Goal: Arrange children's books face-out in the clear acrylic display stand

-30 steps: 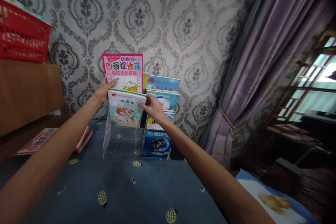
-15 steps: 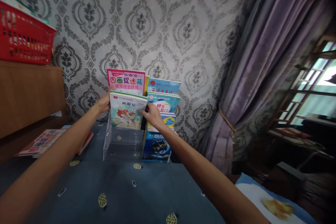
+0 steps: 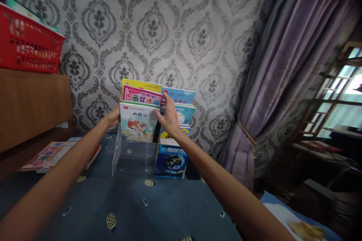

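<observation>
A pink children's book (image 3: pixel 143 95) stands in a clear acrylic book rack (image 3: pixel 135 159), behind a pale green and white book (image 3: pixel 138 122) and in front of a yellow-topped book (image 3: pixel 141 83). My left hand (image 3: pixel 114 116) is closed at the left edges of the pink and pale books, its fingers partly hidden. At the pink book's right edge, my right hand (image 3: pixel 170 116) grips with its fingers up and its thumb by the pale book's top corner. Blue books (image 3: pixel 179 96) and a dark blue globe book (image 3: pixel 171 160) fill the rack's right column.
More books (image 3: pixel 51 154) lie on the dark patterned cloth (image 3: pixel 127 203) to the left. A red plastic basket (image 3: pixel 34 41) sits on a wooden cabinet (image 3: pixel 34 105). A purple curtain (image 3: pixel 271 75) hangs at right, against the patterned wall.
The pink book has sunk lower behind the pale book, uncovering the yellow-topped book at the back. My right hand has moved up to the pink book's right edge.
</observation>
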Available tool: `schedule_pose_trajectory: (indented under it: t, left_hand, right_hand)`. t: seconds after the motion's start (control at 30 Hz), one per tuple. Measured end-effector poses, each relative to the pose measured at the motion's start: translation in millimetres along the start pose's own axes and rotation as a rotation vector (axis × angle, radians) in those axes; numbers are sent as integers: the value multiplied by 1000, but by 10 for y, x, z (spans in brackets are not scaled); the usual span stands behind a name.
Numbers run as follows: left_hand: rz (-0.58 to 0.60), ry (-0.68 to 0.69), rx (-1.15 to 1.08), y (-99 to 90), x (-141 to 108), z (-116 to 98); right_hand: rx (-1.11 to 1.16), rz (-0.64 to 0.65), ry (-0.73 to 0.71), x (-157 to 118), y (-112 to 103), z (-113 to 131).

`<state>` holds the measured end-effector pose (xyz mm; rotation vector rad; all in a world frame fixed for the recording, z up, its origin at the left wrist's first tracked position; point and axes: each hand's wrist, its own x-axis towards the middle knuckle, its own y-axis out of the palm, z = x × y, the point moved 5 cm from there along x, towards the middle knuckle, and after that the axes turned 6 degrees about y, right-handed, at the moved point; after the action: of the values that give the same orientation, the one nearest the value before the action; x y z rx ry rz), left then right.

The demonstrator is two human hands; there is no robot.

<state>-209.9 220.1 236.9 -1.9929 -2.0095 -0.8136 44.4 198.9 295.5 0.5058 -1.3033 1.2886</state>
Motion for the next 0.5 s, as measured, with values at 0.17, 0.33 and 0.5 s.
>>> schedule_pose_trajectory:
  t: [0.17,0.33,0.5]
  left_hand:
    - [12,-23,26,23,-46,45]
    - [-125,25,59,-47,-60,117]
    - [-317,163,188,-199,-201,174]
  right_hand:
    - [-54,34,-133,148,-25,64]
    - [-78,53,-136,160,61,2]
    - [-82,60,-119,164,97,-10]
